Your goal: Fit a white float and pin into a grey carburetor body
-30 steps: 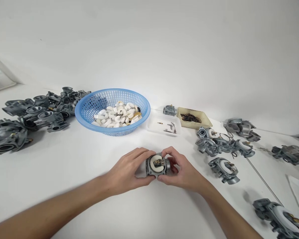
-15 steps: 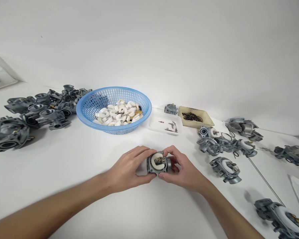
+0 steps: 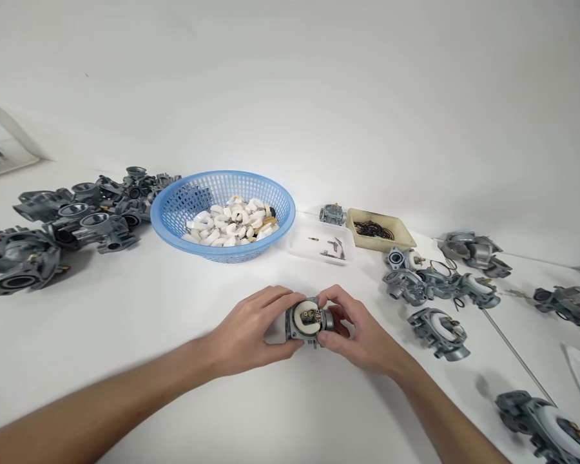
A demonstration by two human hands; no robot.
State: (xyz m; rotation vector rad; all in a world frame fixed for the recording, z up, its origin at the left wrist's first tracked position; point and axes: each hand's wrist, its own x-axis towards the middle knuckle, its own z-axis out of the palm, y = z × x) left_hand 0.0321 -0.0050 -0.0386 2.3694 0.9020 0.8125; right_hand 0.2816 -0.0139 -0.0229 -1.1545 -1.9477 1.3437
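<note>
Between both hands is a grey metal carburetor body, its open side turned up. A white ring-shaped float sits in it around small brass jets. My left hand grips the left side, index finger at the top edge and thumb at the lower edge. From the right, my right hand holds the other side, its index fingertip at the upper right and its thumb by the float's lower right. Behind the hands stands a blue plastic basket with many white floats in it.
Many carburetor bodies are heaped at the left. A clear tray with small metal pins and a cream box of black rubber rings stand behind my right hand. Further carburetors with floats lie along the right, near a thin rod.
My right thumb has moved from the carburetor's lower edge up and right, close to the float. The left hand keeps its grip. The whole view has shifted slightly.
</note>
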